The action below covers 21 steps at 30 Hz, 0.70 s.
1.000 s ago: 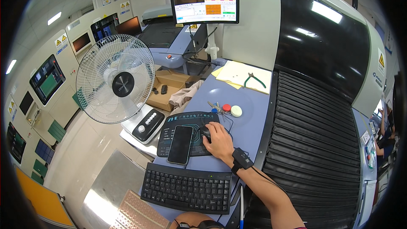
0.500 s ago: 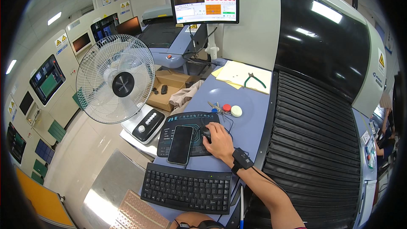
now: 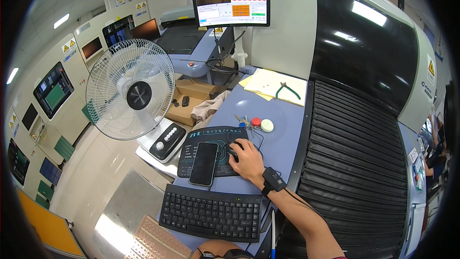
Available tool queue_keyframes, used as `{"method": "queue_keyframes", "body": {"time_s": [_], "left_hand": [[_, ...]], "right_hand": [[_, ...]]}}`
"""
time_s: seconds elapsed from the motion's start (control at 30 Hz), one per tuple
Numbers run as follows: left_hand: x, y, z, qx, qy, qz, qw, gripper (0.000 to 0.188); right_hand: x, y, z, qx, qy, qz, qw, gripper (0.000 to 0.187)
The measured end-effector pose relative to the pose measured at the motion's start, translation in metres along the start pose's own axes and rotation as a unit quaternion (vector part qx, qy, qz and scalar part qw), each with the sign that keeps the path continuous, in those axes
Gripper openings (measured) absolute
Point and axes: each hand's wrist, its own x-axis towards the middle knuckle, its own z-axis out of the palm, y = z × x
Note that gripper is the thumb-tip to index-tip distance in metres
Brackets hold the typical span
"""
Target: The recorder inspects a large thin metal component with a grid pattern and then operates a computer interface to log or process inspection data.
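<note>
My right hand (image 3: 247, 159) is closed over a black mouse (image 3: 234, 150) on a dark printed mouse pad (image 3: 230, 169). A black device is strapped round that wrist. Just left of the mouse, a black phone (image 3: 203, 164) with a dark screen lies on the pad. The black keyboard (image 3: 211, 213) is nearer to me, below the phone. At the lower edge, part of my left hand (image 3: 216, 246) shows beside a black strap; its fingers are hidden.
Behind the pad lie keys (image 3: 245, 121), a red cap (image 3: 256, 122) and a pale round lid (image 3: 267, 125). Green-handled pliers (image 3: 289, 91) rest on yellowish sheets. A fan (image 3: 132, 88) stands left, a lit monitor (image 3: 231, 0) at the back, and a ribbed black cover (image 3: 354, 172) right.
My right hand stays on the mouse with hardly any movement. At the far right edge, another person's arm has shifted slightly.
</note>
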Motion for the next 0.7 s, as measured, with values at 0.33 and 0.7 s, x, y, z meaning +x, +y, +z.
{"method": "queue_keyframes", "body": {"time_s": [0.33,0.7], "left_hand": [[-0.001,-0.002,0.004,0.007,0.025,0.016,1.0,0.035],[0.002,-0.003,0.006,0.0,0.044,0.01,0.999,0.035]], "right_hand": [[0.0,-0.001,0.0,0.002,0.002,-0.004,1.0,0.038],[0.001,-0.001,0.0,0.0,-0.009,0.01,1.0,0.041]]}}
